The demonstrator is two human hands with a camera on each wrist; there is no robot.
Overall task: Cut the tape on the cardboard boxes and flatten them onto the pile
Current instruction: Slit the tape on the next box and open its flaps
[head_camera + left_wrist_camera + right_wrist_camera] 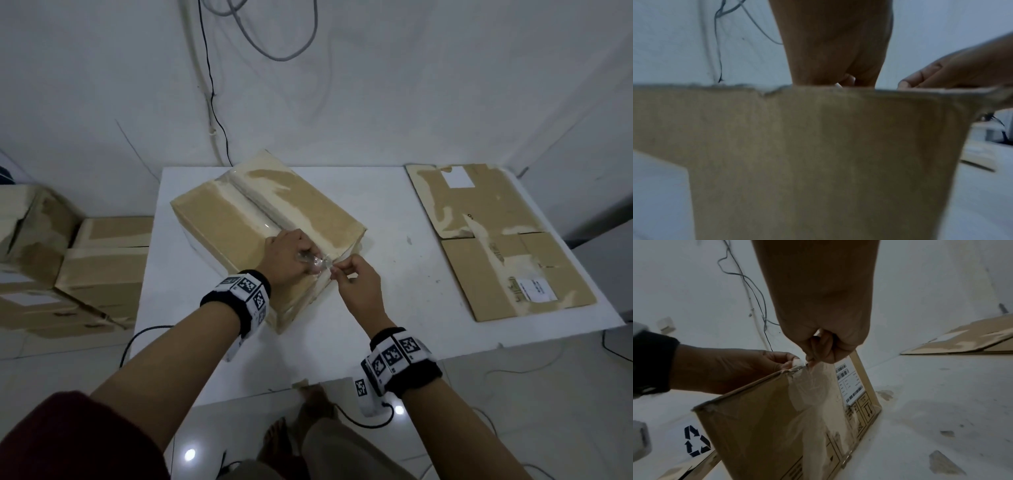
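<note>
White table [394, 308] stood against a white wall [411, 85]; cables [219, 130] hung down the wall behind it.

Cardboard box [239, 226] lay on the table, left of centre, turned at an angle, flaps closed. Contents not visible. Clear tape [263, 209] ran along the top seam and over the near end. Its near end face carried a barcode label [851, 382].

Pile of flattened cardboard [496, 240] lay on the right part of the table, well apart from the box, with white labels on top.

More taped boxes [68, 267] were stacked on the floor to the left of the table; all closed, contents not visible.

Left hand [287, 253] rested on the near top edge of the box, fingers curled, pinching a crumpled strip of clear tape. Right hand [356, 277] sat just beside it at the same edge, thumb and fingers pinching the tape where it met the corner. Both wrists wore black bands with square printed markers [251, 291].
</note>
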